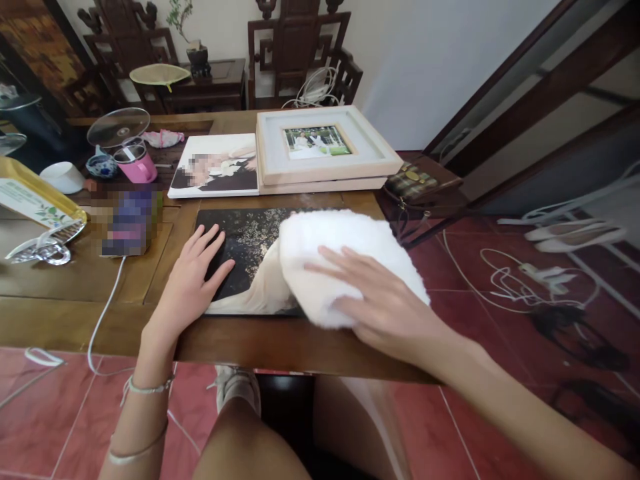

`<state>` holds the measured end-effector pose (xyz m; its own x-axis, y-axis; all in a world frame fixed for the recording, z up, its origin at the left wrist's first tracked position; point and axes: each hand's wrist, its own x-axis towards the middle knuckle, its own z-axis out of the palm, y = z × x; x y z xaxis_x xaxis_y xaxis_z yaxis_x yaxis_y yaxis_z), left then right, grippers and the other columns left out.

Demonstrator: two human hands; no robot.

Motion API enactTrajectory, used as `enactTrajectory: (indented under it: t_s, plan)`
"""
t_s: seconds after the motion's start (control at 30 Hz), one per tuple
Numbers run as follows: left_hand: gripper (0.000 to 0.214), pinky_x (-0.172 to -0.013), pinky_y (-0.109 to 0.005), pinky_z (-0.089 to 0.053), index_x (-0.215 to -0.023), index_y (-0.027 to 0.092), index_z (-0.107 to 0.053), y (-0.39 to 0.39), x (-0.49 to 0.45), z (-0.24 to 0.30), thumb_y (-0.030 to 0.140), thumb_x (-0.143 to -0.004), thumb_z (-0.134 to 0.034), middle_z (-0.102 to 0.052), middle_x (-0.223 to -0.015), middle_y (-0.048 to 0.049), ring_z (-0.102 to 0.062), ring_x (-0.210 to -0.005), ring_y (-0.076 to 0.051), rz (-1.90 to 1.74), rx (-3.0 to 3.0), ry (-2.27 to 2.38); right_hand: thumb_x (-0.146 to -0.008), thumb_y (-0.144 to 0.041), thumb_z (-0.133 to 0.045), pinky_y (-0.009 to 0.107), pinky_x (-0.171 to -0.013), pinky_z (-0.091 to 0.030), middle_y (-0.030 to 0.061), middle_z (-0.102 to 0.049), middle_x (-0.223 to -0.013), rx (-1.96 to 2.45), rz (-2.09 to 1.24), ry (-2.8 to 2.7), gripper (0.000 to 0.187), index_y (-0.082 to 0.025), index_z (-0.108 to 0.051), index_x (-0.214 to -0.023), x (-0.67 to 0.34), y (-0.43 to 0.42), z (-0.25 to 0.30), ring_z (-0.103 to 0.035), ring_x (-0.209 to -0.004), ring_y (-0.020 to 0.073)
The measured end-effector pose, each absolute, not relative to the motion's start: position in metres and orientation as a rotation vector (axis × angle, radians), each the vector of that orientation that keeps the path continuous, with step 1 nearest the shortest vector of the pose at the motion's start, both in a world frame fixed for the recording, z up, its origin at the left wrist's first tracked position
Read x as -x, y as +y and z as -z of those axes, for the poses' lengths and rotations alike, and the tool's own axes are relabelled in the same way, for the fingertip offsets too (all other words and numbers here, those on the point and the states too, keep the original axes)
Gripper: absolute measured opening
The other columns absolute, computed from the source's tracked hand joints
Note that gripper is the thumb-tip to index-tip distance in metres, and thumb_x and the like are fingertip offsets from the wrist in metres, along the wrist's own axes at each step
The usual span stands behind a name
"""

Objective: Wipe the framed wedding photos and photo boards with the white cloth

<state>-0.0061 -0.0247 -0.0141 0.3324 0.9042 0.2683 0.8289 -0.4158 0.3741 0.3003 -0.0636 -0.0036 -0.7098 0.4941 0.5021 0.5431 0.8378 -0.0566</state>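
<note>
A dark photo panel (235, 250) lies flat near the table's front edge, showing a pale flowing dress and small light specks. My left hand (193, 283) rests on its left side, fingers spread and holding nothing. Over the panel's right part is a fluffy white cloth (320, 233), hiding what lies beneath. My right hand (373, 297) presses on this cloth and holds it, fingers stretched across the top and the lower digit pushed into a fold. Slight motion blur softens the right fingers.
Behind the panel lie a white-edged photo board (180, 180) and stacked pale frames (325, 170). Leftward are a phone (130, 223) on a white cable, a pink mug (137, 167) and a yellow-white package (37, 193). A brown bag (425, 177) stands right of the table.
</note>
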Motion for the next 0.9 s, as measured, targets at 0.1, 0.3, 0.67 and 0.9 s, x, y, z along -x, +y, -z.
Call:
enactTrajectory:
  t_s: [0.1,0.3,0.67,0.9]
  plan:
    - [0.057,-0.121,-0.051,-0.025,-0.145,0.01,-0.048,-0.024,0.007,0.014,0.045,-0.1,-0.045,-0.042,-0.155,-0.0151,-0.026,-0.149,-0.03,-0.671,-2.419,1.572,-0.073,0.008,-0.045,0.059,-0.106,-0.047,0.0134,-0.066,-0.132,0.703,0.037,-2.511,0.031,-0.019,-0.06,-0.069,-0.304,-0.09,0.0,-0.048,-0.135,0.035]
    - [0.059,-0.122,-0.051,-0.024,-0.145,0.01,-0.048,-0.024,0.01,0.014,0.048,-0.1,-0.044,-0.042,-0.155,-0.0145,-0.026,-0.15,-0.029,-0.67,-2.427,1.561,-0.065,0.006,-0.045,0.058,-0.108,-0.045,0.0176,-0.059,-0.14,0.904,0.019,-2.47,0.036,-0.018,-0.064,-0.085,-0.325,-0.052,0.006,-0.045,-0.138,0.0341]
    - [0.056,-0.119,-0.057,-0.025,-0.144,0.017,-0.049,-0.029,0.008,0.011,0.048,-0.099,-0.045,-0.04,-0.157,-0.0122,-0.025,-0.15,-0.03,-0.666,-2.327,1.606,-0.063,0.002,-0.048,0.063,-0.111,-0.039,0.0186,-0.059,-0.139,0.97,0.059,-2.475,0.043,-0.015,-0.069,-0.097,-0.307,-0.014,0.012,-0.043,-0.139,0.0371]
    - [0.053,-0.115,-0.063,-0.026,-0.145,0.022,-0.048,-0.03,0.007,0.009,0.048,-0.098,-0.046,-0.041,-0.157,-0.011,-0.025,-0.15,-0.031,-0.633,-2.289,1.624,-0.069,0.004,-0.046,0.055,-0.11,-0.043,0.0115,-0.061,-0.138,0.713,-0.038,-2.57,0.034,-0.02,-0.067,-0.082,-0.303,-0.067,-0.006,-0.046,-0.138,0.03]
